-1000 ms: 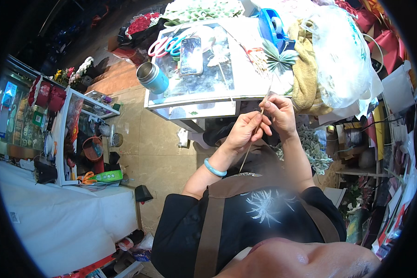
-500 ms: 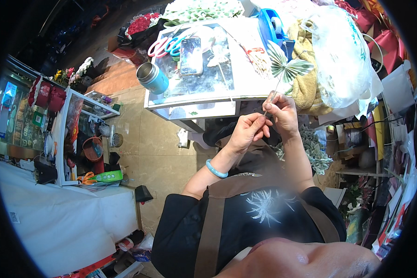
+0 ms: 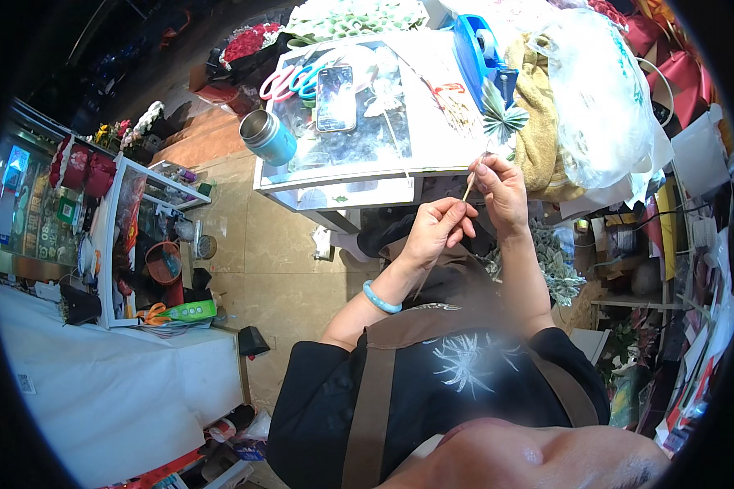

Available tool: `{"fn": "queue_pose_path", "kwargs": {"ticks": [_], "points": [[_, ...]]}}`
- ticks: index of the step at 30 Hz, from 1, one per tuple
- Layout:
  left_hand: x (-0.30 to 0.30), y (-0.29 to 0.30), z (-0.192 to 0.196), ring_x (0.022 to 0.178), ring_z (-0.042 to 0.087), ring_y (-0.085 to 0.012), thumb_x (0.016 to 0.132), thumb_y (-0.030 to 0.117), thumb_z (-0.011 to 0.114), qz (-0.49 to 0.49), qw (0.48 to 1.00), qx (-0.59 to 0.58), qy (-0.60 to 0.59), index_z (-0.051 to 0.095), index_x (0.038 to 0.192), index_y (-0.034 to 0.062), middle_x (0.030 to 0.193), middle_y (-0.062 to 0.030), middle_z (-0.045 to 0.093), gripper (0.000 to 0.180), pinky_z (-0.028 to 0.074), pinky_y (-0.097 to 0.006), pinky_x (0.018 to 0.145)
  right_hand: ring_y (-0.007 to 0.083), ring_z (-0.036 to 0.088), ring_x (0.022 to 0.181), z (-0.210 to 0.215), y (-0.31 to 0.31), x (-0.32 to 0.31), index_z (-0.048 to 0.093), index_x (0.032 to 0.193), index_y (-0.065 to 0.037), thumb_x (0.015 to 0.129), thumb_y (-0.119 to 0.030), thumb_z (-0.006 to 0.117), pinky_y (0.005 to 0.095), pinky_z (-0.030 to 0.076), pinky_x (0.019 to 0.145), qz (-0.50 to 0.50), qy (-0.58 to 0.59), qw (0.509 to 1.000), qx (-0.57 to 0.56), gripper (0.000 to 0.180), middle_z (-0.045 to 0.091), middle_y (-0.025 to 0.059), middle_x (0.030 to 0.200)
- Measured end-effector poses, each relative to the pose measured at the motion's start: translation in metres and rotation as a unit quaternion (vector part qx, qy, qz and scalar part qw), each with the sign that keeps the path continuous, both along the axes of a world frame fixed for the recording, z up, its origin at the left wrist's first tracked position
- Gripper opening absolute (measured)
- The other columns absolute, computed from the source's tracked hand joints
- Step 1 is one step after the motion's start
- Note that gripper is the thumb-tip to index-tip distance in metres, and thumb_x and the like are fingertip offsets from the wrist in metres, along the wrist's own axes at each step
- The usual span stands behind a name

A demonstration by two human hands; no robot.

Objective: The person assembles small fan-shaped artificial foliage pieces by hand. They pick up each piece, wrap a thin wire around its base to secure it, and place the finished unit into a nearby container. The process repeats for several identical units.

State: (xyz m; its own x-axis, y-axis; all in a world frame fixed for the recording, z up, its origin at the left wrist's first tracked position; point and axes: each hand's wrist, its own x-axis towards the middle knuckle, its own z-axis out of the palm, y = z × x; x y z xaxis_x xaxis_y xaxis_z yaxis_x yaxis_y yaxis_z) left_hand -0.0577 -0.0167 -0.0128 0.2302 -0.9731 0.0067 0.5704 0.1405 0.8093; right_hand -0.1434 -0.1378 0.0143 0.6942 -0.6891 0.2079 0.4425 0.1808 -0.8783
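Note:
A green pleated, fan-shaped piece (image 3: 504, 120) stands above my hands, over the table's front edge. Its stem runs down to my right hand (image 3: 501, 196), whose thumb and fingers pinch the upper end of a thin tan stick (image 3: 469, 188). Lower down, my left hand (image 3: 442, 230) has its thumb and forefinger closed round the same stick, which slants between the two hands. How stem and stick join is hidden by my right fingers.
On the white table (image 3: 334, 189) are a phone (image 3: 336, 98), scissors (image 3: 305, 82), a teal cup (image 3: 267, 138), a bundle of thin sticks (image 3: 458, 110) and a blue tape dispenser (image 3: 483, 50). A tan cloth (image 3: 538, 122) and a plastic bag (image 3: 599, 98) lie at the right.
The fan-shaped piece has turned and come lower, nearer my right hand. The tan stick now shows between my hands, which are slightly farther apart. My left hand has barely moved.

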Motion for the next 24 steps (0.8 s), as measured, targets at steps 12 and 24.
{"fn": "queue_pose_path", "kwargs": {"ticks": [12, 24], "points": [[0.005, -0.005, 0.007, 0.048, 0.042, -0.0038, 0.09, 0.021, 0.055, 0.107, 0.994, -0.029, 0.011, 0.058, 0.092, 0.002, 0.068, -0.0062, 0.06, 0.019, 0.032, -0.014, 0.045, 0.0052, 0.052, 0.068, 0.003, 0.011, 0.007, 0.062, 0.09, 0.002, 0.085, -0.008, 0.061, 0.0191, 0.042, 0.063, 0.045, 0.054, 0.995, -0.067, 0.011, 0.058, 0.0004, 0.076], [0.007, -0.003, 0.01, 0.048, 0.042, -0.0031, 0.09, 0.021, 0.055, 0.112, 0.993, -0.028, 0.025, 0.058, 0.089, 0.001, 0.069, -0.0058, 0.061, 0.02, 0.032, -0.014, 0.044, 0.0062, 0.053, 0.073, 0.01, 0.017, 0.008, 0.062, 0.085, 0.002, 0.085, -0.009, 0.06, 0.0204, 0.042, 0.067, 0.028, 0.081, 0.989, -0.118, 0.011, 0.059, 0.0013, 0.078]]}}
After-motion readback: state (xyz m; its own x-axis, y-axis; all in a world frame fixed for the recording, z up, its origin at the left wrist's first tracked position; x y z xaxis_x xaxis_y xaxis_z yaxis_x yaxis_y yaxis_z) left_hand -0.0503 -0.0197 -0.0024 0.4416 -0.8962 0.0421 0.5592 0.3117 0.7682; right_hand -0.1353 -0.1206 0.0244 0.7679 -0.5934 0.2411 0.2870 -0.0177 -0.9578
